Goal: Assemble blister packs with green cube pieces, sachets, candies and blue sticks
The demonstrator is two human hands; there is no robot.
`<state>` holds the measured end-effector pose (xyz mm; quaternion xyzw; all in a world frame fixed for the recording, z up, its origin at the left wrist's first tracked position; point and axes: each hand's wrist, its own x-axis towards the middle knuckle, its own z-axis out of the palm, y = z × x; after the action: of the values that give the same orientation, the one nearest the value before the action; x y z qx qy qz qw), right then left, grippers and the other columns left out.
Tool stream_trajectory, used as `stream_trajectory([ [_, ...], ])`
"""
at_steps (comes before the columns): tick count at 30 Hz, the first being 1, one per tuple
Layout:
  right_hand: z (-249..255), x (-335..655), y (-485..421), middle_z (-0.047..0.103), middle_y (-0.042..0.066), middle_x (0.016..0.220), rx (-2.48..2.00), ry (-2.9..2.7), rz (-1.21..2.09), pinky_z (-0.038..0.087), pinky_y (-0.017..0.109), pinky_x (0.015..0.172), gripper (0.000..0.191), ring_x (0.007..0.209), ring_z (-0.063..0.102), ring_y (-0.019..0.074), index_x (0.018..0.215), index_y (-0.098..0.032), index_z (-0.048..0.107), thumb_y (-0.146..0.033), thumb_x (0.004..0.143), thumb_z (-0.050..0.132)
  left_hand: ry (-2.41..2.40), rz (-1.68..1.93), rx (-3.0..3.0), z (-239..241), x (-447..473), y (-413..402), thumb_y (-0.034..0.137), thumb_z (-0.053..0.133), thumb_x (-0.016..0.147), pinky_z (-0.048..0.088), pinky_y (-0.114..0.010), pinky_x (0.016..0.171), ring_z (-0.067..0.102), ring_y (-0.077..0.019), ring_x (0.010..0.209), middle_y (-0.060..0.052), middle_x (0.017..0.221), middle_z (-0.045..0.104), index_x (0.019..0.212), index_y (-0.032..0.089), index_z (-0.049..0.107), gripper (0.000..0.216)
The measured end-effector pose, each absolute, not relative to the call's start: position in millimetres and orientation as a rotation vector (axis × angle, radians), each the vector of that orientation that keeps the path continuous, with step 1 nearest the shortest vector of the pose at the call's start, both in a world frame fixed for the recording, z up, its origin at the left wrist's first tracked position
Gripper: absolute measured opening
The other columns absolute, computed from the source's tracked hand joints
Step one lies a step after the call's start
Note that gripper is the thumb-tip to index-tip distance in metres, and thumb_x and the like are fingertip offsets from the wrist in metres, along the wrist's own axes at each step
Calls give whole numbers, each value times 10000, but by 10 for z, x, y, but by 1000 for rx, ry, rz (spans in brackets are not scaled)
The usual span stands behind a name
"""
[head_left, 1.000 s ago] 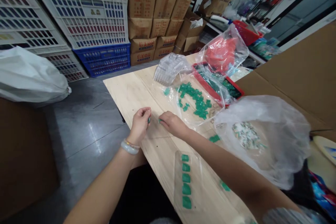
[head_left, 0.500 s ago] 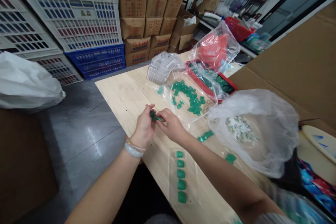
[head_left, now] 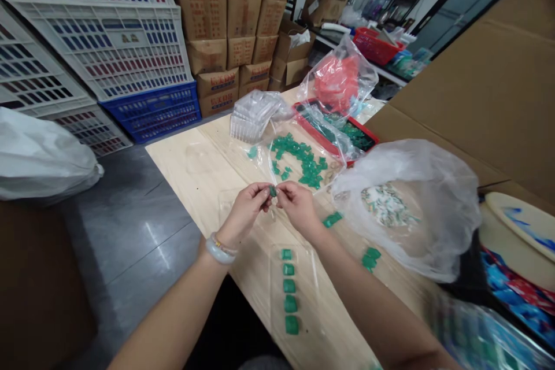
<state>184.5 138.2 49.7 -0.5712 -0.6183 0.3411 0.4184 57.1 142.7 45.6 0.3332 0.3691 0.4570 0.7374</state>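
Both hands meet over the wooden table [head_left: 182, 144], their fingertips pinching one small dark green piece [head_left: 273, 191] between them. My left hand [head_left: 247, 208] is closed on its left side, my right hand [head_left: 297, 202] on its right. Just below my hands lies a clear plastic tray [head_left: 303, 295] with a row of green pieces [head_left: 289, 286] in it. Another clear tray [head_left: 225, 199] shows partly behind my left hand. Beyond the hands, loose green pieces [head_left: 310, 165] are scattered on clear plastic. Two small groups of green pieces [head_left: 333, 219] lie right of my right forearm.
A clear bag [head_left: 451, 202] of white slips sits at the right. Behind are a red-rimmed tray [head_left: 370, 137], stacked clear trays [head_left: 254, 115] and a bag with red contents [head_left: 336, 84]. Crates [head_left: 117, 46] and cartons [head_left: 202, 14] stand beyond the table; cardboard [head_left: 485, 87] rises at right.
My left hand has turned from palm-up to a fingertip pinch. Both hands have moved right, now sharing the green piece. The view has shifted slightly.
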Motion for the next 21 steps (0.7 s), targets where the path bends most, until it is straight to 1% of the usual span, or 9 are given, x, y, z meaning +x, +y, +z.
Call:
stream_trajectory([
  [2, 527, 1838, 1358, 527, 15, 649, -1468, -1699, 589, 399, 251, 607, 110, 642, 503, 129, 674, -175, 539, -210, 732, 453, 835, 981, 735, 472, 573, 1409, 303, 618, 674, 312, -201, 504, 427, -67, 520, 14, 582, 490, 744, 124, 546, 206],
  [4, 535, 1803, 1345, 505, 8, 634, -1516, -1705, 479, 380, 240, 591, 103, 629, 485, 125, 667, -175, 515, -189, 727, 433, 819, 954, 704, 493, 557, 1379, 330, 618, 676, 297, -191, 488, 411, -58, 505, 24, 569, 465, 696, 131, 515, 225],
  [6, 518, 1747, 1339, 483, -10, 593, -1559, -1629, 534, 359, 223, 542, 94, 571, 462, 111, 657, -177, 486, -194, 726, 425, 783, 947, 658, 512, 523, 1348, 328, 635, 664, 286, -180, 480, 399, -48, 501, 34, 579, 449, 718, 139, 510, 233],
  [9, 472, 1645, 1326, 451, -37, 525, -1567, -1556, 710, 331, 208, 492, 105, 502, 429, 95, 623, -180, 457, -216, 719, 439, 757, 953, 641, 526, 434, 1325, 301, 677, 625, 254, -161, 457, 367, -32, 484, 46, 587, 427, 777, 144, 522, 268],
  [14, 463, 1534, 1263, 450, -39, 514, -1546, -1586, 797, 331, 205, 476, 129, 490, 425, 90, 611, -175, 477, -222, 727, 448, 772, 796, 713, 508, 217, 1337, 362, 658, 648, 149, -157, 395, 273, -19, 418, 64, 489, 320, 637, 121, 485, 297],
  [15, 475, 1526, 1253, 473, -30, 550, -1516, -1613, 797, 345, 207, 486, 117, 506, 440, 91, 647, -170, 500, -218, 737, 444, 759, 784, 684, 503, 178, 1338, 374, 648, 657, 142, -155, 390, 272, -18, 416, 64, 495, 317, 639, 122, 481, 303],
  [17, 518, 1516, 1246, 537, 5, 706, -1381, -1724, 805, 392, 217, 539, 118, 574, 483, 93, 807, -162, 547, -212, 753, 454, 739, 808, 598, 495, 114, 1340, 379, 644, 662, 138, -147, 383, 275, -13, 415, 62, 518, 324, 669, 126, 482, 300],
  [19, 579, 1502, 1262, 553, 37, 869, -1211, -1890, 784, 426, 238, 635, 218, 678, 515, 102, 972, -177, 535, -200, 763, 476, 734, 828, 521, 491, 66, 1346, 360, 656, 653, 137, -140, 376, 277, -9, 409, 63, 533, 333, 695, 130, 483, 291],
  [21, 642, 1479, 1300, 556, 42, 884, -1126, -2047, 716, 426, 256, 699, 224, 740, 519, 115, 992, -190, 537, -184, 774, 485, 732, 803, 473, 489, 18, 1361, 344, 659, 651, 132, -136, 368, 269, -6, 397, 66, 527, 332, 687, 132, 476, 283],
])
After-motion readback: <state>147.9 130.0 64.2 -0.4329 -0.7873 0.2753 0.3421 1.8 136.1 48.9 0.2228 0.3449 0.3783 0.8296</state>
